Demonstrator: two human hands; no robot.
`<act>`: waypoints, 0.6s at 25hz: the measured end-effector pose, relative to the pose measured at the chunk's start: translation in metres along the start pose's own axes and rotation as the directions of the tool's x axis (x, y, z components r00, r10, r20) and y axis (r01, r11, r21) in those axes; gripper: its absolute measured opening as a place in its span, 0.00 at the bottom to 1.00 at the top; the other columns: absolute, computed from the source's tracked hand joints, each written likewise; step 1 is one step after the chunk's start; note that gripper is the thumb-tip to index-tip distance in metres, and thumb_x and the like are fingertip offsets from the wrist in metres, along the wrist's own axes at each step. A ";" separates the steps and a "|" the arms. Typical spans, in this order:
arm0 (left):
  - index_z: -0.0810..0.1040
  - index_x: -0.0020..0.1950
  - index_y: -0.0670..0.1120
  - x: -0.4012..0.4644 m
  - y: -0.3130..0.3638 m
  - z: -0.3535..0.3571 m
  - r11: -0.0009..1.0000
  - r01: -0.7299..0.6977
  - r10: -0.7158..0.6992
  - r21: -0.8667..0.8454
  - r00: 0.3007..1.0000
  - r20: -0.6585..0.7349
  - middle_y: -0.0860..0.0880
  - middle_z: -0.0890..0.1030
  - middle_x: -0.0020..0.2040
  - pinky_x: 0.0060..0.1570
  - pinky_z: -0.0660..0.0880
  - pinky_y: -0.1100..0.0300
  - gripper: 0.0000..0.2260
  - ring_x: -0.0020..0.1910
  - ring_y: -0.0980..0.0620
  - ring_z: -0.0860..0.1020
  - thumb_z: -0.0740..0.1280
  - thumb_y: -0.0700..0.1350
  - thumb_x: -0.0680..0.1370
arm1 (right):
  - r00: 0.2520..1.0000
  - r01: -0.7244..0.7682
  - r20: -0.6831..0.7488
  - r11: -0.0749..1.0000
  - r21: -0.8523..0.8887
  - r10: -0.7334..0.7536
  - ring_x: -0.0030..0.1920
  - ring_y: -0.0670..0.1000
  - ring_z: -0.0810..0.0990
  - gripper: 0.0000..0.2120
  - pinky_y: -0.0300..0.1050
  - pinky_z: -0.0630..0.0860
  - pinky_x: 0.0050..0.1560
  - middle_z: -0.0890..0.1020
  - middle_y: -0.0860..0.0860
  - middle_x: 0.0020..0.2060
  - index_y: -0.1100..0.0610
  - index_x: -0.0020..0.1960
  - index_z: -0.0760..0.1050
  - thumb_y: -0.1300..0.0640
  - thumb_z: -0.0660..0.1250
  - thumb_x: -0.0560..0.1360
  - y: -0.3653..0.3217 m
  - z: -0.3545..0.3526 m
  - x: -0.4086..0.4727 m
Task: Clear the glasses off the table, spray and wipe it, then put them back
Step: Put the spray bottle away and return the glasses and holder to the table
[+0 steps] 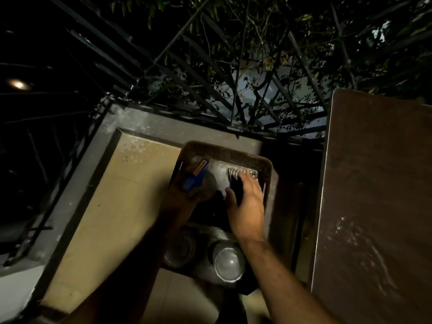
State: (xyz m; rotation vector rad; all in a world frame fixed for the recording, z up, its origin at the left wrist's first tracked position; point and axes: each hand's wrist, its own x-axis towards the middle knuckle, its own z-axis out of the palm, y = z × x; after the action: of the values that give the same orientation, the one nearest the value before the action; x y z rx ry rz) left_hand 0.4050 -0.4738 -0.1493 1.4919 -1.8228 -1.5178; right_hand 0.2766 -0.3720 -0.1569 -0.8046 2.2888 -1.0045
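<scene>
Scene: a dim balcony seen from above; a brown crate (268, 174) stands on the floor just beside the brown desk (378, 183).
Left hand (187, 195): in shadow at the crate's left side, by a blue spray bottle (194, 177); whether this grip is clamped on the bottle cannot be told.
Right hand (247, 202): fingers spread apart, palm down over a ribbed glass (236, 174) inside the crate; not clamped on it.
Glasses: off the desk; besides the ribbed one, steel tumblers (229, 260) stand at the crate's near end, under the right forearm.
Desk surface: bare and streaked with wet marks (360, 249), so the return of the glasses appears to be the step in hand.
Technique: the fingers should wrap the glass wall, not the rim, and lift straight up until clear of the crate wall.
Edges: the crate's right wall and the desk's pale edge (323, 206) lie between glass and surface.
Open room: tiled floor (105, 218) lies free at left; railing (163, 108) closes the far side.
</scene>
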 end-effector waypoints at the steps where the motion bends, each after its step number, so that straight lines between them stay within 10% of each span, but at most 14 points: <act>1: 0.70 0.70 0.55 -0.008 -0.004 -0.005 0.998 -0.018 0.018 0.059 1.000 -0.009 0.56 0.77 0.63 0.58 0.73 0.68 0.31 0.61 0.52 0.77 0.77 0.42 0.71 | 0.999 0.026 -0.036 1.000 -0.002 -0.026 0.75 0.45 0.59 0.24 0.42 0.55 0.75 0.66 0.47 0.74 0.51 0.74 0.67 0.54 0.66 0.79 -0.003 -0.006 -0.013; 5: 0.62 0.76 0.51 -0.060 0.001 -0.021 0.961 -0.088 0.130 0.260 0.981 -0.146 0.54 0.69 0.72 0.62 0.70 0.61 0.39 0.66 0.55 0.70 0.78 0.45 0.70 | 0.992 0.096 -0.083 0.995 -0.005 -0.096 0.64 0.39 0.65 0.19 0.31 0.62 0.66 0.71 0.46 0.64 0.51 0.69 0.71 0.56 0.66 0.79 -0.004 -0.025 -0.061; 8: 0.64 0.73 0.53 -0.095 -0.005 -0.023 0.961 -0.061 0.105 0.271 0.983 -0.150 0.63 0.64 0.64 0.57 0.63 0.78 0.35 0.62 0.64 0.65 0.77 0.44 0.71 | 0.990 0.124 -0.062 0.992 -0.029 -0.126 0.61 0.39 0.67 0.25 0.29 0.65 0.64 0.70 0.43 0.60 0.50 0.67 0.72 0.65 0.70 0.73 0.008 -0.027 -0.086; 11: 0.66 0.60 0.74 -0.120 -0.006 -0.017 0.954 -0.131 0.155 0.268 0.985 -0.070 0.75 0.73 0.54 0.46 0.61 0.88 0.34 0.52 0.83 0.67 0.76 0.39 0.71 | 0.990 0.139 -0.026 0.990 -0.018 -0.139 0.57 0.39 0.67 0.27 0.28 0.66 0.61 0.70 0.44 0.57 0.52 0.65 0.74 0.68 0.72 0.68 0.020 -0.025 -0.102; 15: 0.70 0.58 0.77 -0.128 -0.030 -0.017 0.971 -0.145 0.155 0.190 0.987 -0.035 0.70 0.79 0.55 0.55 0.77 0.66 0.23 0.56 0.68 0.77 0.74 0.55 0.72 | 0.996 0.092 0.009 0.994 -0.053 -0.092 0.57 0.44 0.68 0.23 0.36 0.68 0.60 0.73 0.47 0.55 0.52 0.64 0.75 0.62 0.70 0.70 0.031 -0.017 -0.105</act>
State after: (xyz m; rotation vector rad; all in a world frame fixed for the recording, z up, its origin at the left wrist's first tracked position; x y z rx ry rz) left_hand 0.4827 -0.3691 -0.1244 1.4211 -2.0465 -1.2578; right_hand 0.3292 -0.2745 -0.1487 -0.9413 2.2995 -0.9827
